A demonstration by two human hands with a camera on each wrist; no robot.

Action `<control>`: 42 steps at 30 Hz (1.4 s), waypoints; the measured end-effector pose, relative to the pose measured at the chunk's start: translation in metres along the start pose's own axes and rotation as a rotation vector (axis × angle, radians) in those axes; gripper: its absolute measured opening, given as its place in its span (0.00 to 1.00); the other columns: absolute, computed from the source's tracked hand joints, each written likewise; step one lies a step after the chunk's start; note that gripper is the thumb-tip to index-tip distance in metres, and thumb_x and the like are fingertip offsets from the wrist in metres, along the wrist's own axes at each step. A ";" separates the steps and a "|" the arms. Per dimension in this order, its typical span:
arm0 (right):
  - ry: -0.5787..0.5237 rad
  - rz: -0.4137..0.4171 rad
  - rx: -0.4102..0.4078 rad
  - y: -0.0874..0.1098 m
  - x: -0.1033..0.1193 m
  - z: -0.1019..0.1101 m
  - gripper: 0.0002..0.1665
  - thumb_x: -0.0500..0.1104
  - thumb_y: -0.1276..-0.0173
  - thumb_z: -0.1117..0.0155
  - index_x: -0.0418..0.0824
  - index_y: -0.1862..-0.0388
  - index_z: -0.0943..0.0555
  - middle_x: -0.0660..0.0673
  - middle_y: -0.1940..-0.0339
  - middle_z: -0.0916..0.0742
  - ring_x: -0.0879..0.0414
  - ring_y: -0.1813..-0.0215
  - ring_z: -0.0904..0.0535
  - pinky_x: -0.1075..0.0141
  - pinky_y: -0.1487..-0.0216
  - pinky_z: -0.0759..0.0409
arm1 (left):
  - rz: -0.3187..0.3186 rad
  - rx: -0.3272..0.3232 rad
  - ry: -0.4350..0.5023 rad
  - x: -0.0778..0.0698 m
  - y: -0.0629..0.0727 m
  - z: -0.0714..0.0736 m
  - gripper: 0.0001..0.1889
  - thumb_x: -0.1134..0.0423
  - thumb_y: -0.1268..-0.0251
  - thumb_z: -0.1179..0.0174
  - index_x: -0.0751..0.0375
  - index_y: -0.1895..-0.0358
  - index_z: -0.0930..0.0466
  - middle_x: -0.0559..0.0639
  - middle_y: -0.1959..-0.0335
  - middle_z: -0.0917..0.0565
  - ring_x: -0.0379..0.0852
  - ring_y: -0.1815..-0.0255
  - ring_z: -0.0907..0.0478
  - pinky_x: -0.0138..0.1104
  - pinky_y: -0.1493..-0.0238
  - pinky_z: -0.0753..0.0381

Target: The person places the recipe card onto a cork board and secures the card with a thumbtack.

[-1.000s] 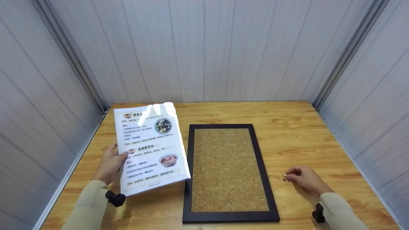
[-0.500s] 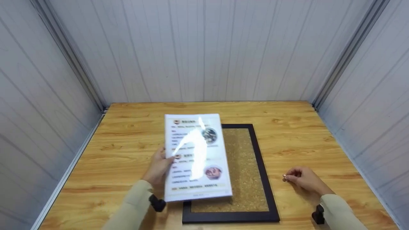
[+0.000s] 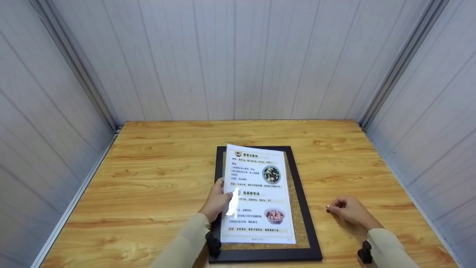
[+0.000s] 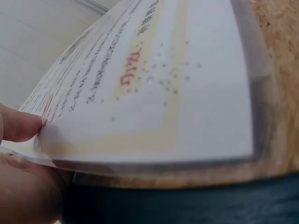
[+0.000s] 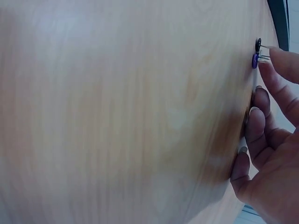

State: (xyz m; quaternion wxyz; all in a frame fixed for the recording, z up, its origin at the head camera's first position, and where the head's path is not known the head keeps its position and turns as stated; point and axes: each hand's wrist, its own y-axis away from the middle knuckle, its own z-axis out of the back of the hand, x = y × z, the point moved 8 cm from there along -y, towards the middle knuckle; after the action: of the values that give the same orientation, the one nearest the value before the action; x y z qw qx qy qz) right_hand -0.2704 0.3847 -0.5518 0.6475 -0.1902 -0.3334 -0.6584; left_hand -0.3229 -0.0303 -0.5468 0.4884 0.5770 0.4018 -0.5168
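My left hand (image 3: 218, 199) pinches the left edge of a laminated recipe sheet (image 3: 256, 201), thumb on top and fingers under. The sheet lies over the cork board (image 3: 297, 201) with its black frame (image 3: 312, 234) showing around it. Close up in the left wrist view, the plastic margin of the sheet (image 4: 210, 116) curves up at the held edge. To the right of the board, my right hand (image 3: 351, 210) pinches small thumbtacks (image 5: 256, 60) by their thin pins. Their round heads look dark and purple in the right wrist view; the exact number is unclear.
The board lies on a wood-grain table (image 3: 148, 178). Pale panelled walls (image 3: 238, 59) enclose the back and both sides. Each wrist carries a small black camera.
My left hand has carried the recipe sheet rightward from beside the cork board to over it. My right hand has stayed in nearly the same place, still pinching the thumbtacks.
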 end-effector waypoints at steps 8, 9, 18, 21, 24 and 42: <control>-0.047 0.065 0.035 0.003 0.004 0.003 0.09 0.39 0.26 0.39 0.34 0.61 0.16 0.46 0.66 0.15 0.53 0.64 0.21 0.67 0.67 0.25 | -0.020 0.030 -0.059 -0.002 0.004 -0.011 0.26 0.82 0.36 0.53 0.68 0.34 0.38 0.58 0.56 0.19 0.50 0.62 0.18 0.42 0.59 0.21; -0.050 0.077 0.037 0.002 0.005 0.004 0.09 0.39 0.26 0.40 0.33 0.61 0.16 0.46 0.66 0.14 0.53 0.64 0.21 0.67 0.67 0.25 | -0.025 0.030 -0.066 -0.003 0.004 -0.012 0.26 0.83 0.37 0.53 0.68 0.35 0.38 0.58 0.56 0.19 0.50 0.62 0.18 0.42 0.60 0.20; 0.040 0.092 -0.035 0.004 0.006 0.008 0.08 0.38 0.24 0.43 0.36 0.63 0.19 0.47 0.65 0.16 0.52 0.61 0.21 0.59 0.58 0.23 | -0.008 0.047 -0.110 -0.007 0.004 -0.017 0.21 0.78 0.36 0.45 0.68 0.40 0.34 0.57 0.54 0.18 0.50 0.60 0.17 0.42 0.59 0.19; 0.056 0.057 -0.059 0.007 0.002 0.011 0.09 0.39 0.23 0.45 0.35 0.62 0.21 0.46 0.63 0.17 0.52 0.59 0.22 0.53 0.54 0.25 | -0.012 0.042 -0.154 -0.008 0.004 -0.017 0.22 0.77 0.37 0.42 0.69 0.40 0.32 0.57 0.55 0.18 0.50 0.60 0.17 0.41 0.59 0.19; 0.019 0.001 -0.075 0.009 -0.003 0.015 0.10 0.39 0.22 0.47 0.34 0.61 0.22 0.45 0.63 0.17 0.51 0.59 0.23 0.55 0.55 0.25 | -0.010 0.017 -0.234 -0.008 0.005 -0.016 0.21 0.75 0.37 0.40 0.71 0.40 0.29 0.56 0.57 0.18 0.48 0.62 0.18 0.41 0.60 0.19; -0.166 -0.043 -0.137 0.006 -0.012 0.025 0.06 0.29 0.25 0.48 0.27 0.61 0.23 0.41 0.66 0.15 0.53 0.61 0.18 0.68 0.61 0.20 | -0.011 -0.126 -0.769 -0.018 0.017 -0.004 0.28 0.56 0.43 0.27 0.64 0.41 0.23 0.51 0.62 0.15 0.45 0.67 0.19 0.42 0.65 0.22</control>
State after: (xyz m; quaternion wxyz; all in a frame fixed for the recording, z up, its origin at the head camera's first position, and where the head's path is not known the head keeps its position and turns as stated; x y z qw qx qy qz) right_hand -0.2677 0.4111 -0.5412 0.5891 -0.2806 -0.3440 -0.6752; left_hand -0.3083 -0.0293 -0.5267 0.6353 0.3078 0.2233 -0.6722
